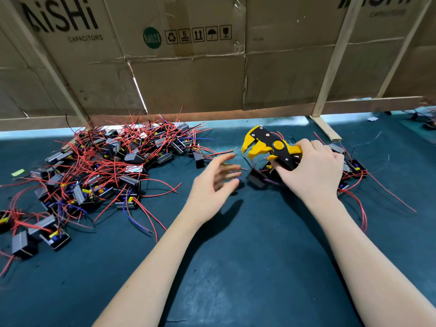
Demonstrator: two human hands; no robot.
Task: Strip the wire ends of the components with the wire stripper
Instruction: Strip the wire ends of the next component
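Head view: right hand (313, 171) grips yellow-and-black plastic wire stripper (269, 147), jaws apart. Left hand (212, 182) hovers, fingers loose and blurred, holding nothing, near a small black wired component (257, 179) on the teal worktop (236, 256).

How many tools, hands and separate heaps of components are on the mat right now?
Wire stripper: 1, gripped by the right hand
Hands: 2, with the left hand open and blurred
Component heaps: 2, the big pile at left and the small group by the right hand
Total: 5
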